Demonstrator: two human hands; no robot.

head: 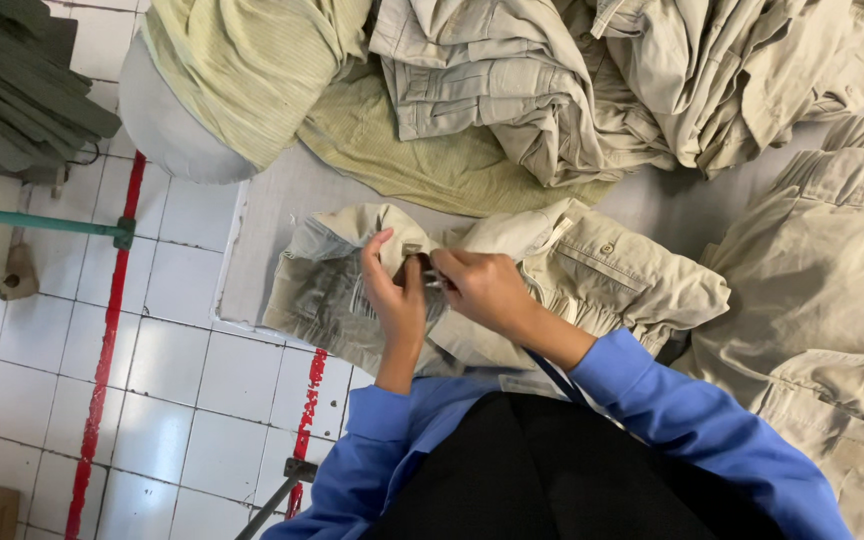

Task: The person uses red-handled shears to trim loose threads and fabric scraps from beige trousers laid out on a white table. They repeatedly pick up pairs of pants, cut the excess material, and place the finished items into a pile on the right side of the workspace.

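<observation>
Centrally, one beige cotton garment with a buttoned pocket [512, 290] lies crumpled at the near edge of the pale grey counter [272, 215], in the middle of the frame. Left hand [392, 290]: grip closed, pinching a fold of the garment's cloth. Right hand [482, 285]: grip closed on a small metal tool [434, 282], its kind too small to tell, with the tip at the pinched fold.

Risk, as judged: the tip sits close to the left fingers, so a slip could nick skin or cut sound cloth; the garment overhangs the counter edge and could slide to the white tiled floor [182, 370].

Count: hands, two; tool, one; beige garments heaped at upper right [592, 80], several, number uncertain; yellow-green striped cloths at upper centre [252, 70], two at least.
</observation>
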